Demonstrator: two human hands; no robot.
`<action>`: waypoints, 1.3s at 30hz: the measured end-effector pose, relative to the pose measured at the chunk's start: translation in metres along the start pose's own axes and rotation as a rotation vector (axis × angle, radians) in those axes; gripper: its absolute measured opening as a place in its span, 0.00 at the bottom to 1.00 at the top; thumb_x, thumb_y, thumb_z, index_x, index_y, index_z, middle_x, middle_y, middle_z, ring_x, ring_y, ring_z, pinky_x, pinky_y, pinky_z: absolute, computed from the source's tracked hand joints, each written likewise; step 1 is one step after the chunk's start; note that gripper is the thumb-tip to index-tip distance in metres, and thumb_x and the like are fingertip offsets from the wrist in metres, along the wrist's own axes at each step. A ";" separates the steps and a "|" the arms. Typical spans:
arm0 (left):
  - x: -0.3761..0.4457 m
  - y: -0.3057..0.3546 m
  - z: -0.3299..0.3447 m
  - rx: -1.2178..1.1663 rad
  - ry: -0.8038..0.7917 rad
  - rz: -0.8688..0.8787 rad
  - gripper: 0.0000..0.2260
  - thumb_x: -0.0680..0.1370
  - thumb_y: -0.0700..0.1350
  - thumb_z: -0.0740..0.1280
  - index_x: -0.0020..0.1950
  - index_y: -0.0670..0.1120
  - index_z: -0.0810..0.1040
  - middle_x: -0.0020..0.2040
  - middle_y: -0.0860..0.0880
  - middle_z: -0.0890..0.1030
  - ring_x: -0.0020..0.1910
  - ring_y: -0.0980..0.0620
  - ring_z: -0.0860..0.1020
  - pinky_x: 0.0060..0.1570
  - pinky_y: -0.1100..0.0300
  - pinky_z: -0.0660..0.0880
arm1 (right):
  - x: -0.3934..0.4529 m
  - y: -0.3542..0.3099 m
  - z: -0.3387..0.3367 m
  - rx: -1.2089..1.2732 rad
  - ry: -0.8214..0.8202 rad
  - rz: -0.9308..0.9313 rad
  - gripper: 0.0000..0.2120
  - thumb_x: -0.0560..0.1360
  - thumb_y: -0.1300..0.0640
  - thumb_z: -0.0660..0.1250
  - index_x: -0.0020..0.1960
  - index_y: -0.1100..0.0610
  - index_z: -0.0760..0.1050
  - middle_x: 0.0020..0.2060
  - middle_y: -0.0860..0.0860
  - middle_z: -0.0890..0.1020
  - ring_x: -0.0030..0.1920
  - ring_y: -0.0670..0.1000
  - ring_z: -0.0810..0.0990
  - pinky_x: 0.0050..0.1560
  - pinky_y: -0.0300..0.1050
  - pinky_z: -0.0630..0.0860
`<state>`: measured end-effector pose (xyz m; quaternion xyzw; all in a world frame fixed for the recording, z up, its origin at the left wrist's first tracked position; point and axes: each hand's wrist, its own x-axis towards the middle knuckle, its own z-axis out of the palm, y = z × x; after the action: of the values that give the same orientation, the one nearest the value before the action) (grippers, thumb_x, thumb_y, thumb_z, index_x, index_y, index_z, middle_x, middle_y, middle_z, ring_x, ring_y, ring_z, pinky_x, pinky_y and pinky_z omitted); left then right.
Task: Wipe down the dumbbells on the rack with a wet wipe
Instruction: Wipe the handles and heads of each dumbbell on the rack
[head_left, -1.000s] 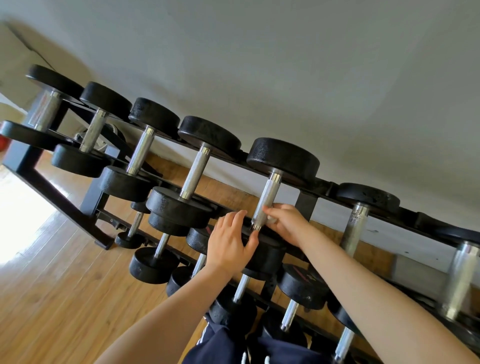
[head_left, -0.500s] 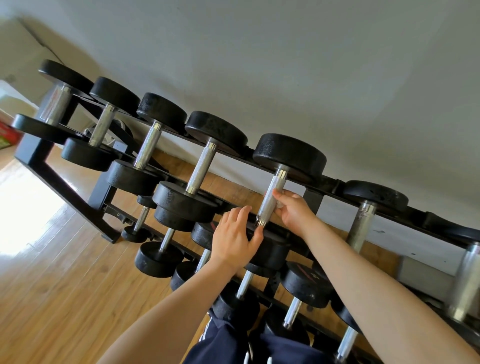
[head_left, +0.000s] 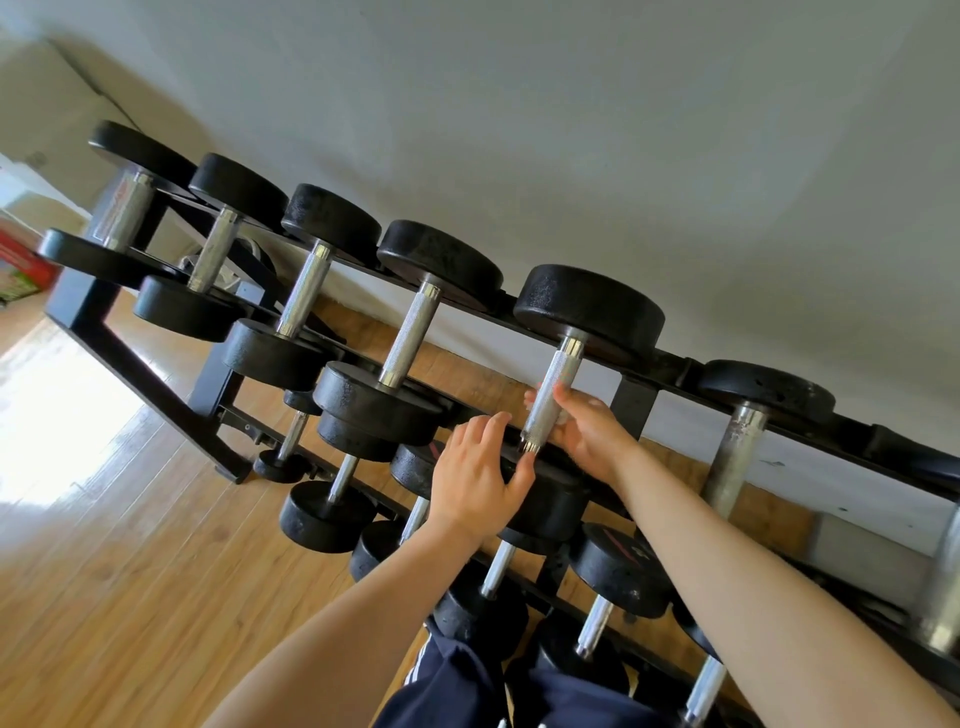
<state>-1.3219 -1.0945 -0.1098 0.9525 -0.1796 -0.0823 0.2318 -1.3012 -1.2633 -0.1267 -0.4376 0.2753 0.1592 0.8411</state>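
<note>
A black dumbbell with a knurled chrome handle (head_left: 550, 395) lies on the top tier of the black rack (head_left: 150, 379). Its far head (head_left: 589, 309) is up near the wall, and its near head (head_left: 550, 499) is under my hands. My right hand (head_left: 595, 436) curls round the handle from behind, its fingertips showing on the handle's left side. A small whitish patch, perhaps the wipe (head_left: 560, 418), shows between palm and handle. My left hand (head_left: 478, 480) rests on the near head with fingers fairly straight.
Several more dumbbells fill the top tier on both sides, such as one to the left (head_left: 410, 332) and one to the right (head_left: 737, 447). Smaller ones (head_left: 327, 512) sit on the lower tiers. The grey wall is behind and the wooden floor (head_left: 130, 571) lies to the left.
My right hand has slid up the chrome handle from its lower end towards the middle. My left hand has stayed on the near head.
</note>
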 end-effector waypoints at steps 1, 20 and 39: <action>0.000 0.000 0.000 -0.001 0.003 0.000 0.33 0.74 0.63 0.50 0.70 0.44 0.71 0.63 0.45 0.77 0.63 0.46 0.73 0.60 0.56 0.68 | -0.002 0.006 -0.002 -0.053 -0.015 0.021 0.20 0.79 0.57 0.60 0.69 0.60 0.65 0.56 0.56 0.79 0.56 0.52 0.78 0.58 0.46 0.74; 0.001 -0.001 0.001 0.009 0.005 0.007 0.33 0.74 0.64 0.49 0.70 0.45 0.71 0.62 0.46 0.76 0.61 0.47 0.73 0.58 0.56 0.69 | -0.019 0.014 -0.022 -0.625 0.029 -0.024 0.10 0.80 0.61 0.59 0.54 0.66 0.77 0.51 0.61 0.81 0.57 0.60 0.79 0.62 0.56 0.74; -0.003 -0.004 0.003 -0.142 0.120 0.012 0.26 0.77 0.57 0.54 0.65 0.42 0.75 0.59 0.45 0.80 0.59 0.46 0.77 0.57 0.59 0.67 | -0.022 0.004 -0.008 -1.421 -0.041 -0.803 0.13 0.72 0.64 0.71 0.56 0.59 0.81 0.51 0.54 0.80 0.54 0.47 0.75 0.55 0.43 0.73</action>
<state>-1.3245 -1.0916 -0.1142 0.9357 -0.1647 -0.0362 0.3098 -1.3229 -1.2686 -0.1197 -0.9289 -0.0847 -0.0098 0.3604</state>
